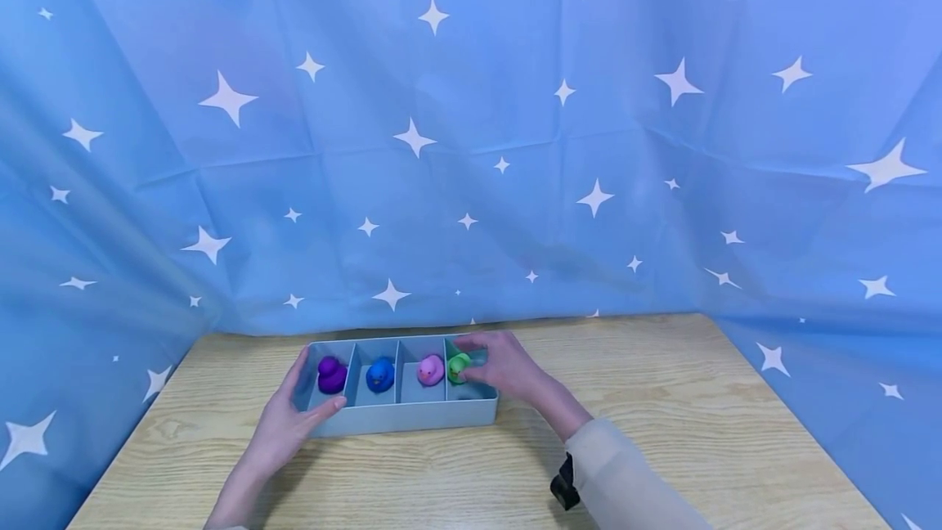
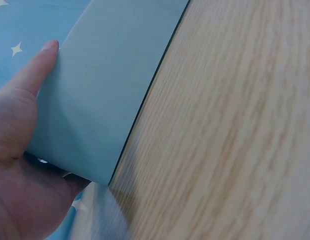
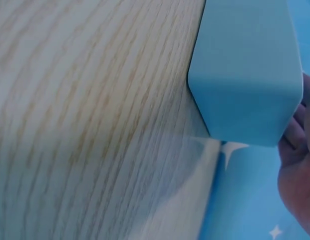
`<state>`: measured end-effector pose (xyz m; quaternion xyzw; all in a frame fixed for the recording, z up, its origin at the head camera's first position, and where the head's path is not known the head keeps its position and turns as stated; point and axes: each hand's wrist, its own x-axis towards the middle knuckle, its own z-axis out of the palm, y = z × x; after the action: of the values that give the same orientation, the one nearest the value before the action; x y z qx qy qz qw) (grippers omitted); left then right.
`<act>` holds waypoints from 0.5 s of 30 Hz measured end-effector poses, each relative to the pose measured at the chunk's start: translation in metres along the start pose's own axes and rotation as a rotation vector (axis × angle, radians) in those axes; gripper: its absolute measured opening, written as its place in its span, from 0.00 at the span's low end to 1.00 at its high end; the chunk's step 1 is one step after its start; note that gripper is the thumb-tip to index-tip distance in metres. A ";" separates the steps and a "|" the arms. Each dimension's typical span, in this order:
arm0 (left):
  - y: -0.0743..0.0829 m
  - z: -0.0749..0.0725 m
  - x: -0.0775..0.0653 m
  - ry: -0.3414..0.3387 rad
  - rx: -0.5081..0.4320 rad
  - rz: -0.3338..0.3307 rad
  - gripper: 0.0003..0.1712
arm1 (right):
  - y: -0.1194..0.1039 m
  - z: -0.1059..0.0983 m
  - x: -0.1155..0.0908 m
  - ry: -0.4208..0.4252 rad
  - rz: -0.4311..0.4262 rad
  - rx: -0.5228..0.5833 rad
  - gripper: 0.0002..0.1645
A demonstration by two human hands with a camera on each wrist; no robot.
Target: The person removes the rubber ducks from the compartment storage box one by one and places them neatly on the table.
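Note:
A grey-blue divided box stands on the table, one toy duck in each compartment. From left to right they are a purple duck, a blue duck, a pink duck and a green duck. My left hand grips the box's left end, thumb along the front rim. In the left wrist view, that thumb lies against the box wall. Reaching into the rightmost compartment, my right hand has thumb and fingers around the green duck. The right wrist view hides its fingertips behind the box end.
Under the box is a light wood-grain table. A blue curtain with white stars hangs behind it and along both sides. A small black device sits at my right wrist, beside the pale sleeve.

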<state>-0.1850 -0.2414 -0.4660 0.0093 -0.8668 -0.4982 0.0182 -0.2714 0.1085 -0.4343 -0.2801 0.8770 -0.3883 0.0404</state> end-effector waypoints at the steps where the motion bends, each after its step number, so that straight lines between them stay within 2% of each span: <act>1: 0.000 0.000 0.000 -0.004 0.003 -0.004 0.64 | 0.000 0.000 0.001 -0.001 -0.003 -0.001 0.30; 7: 0.001 -0.001 0.001 -0.027 0.014 -0.040 0.65 | 0.000 0.000 0.003 -0.022 -0.011 -0.012 0.30; 15: 0.000 -0.001 0.002 -0.029 -0.003 -0.056 0.65 | 0.000 0.001 0.006 -0.055 -0.039 -0.064 0.30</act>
<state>-0.1866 -0.2424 -0.4657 0.0263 -0.8655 -0.5001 -0.0085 -0.2762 0.1046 -0.4334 -0.3089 0.8819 -0.3529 0.0480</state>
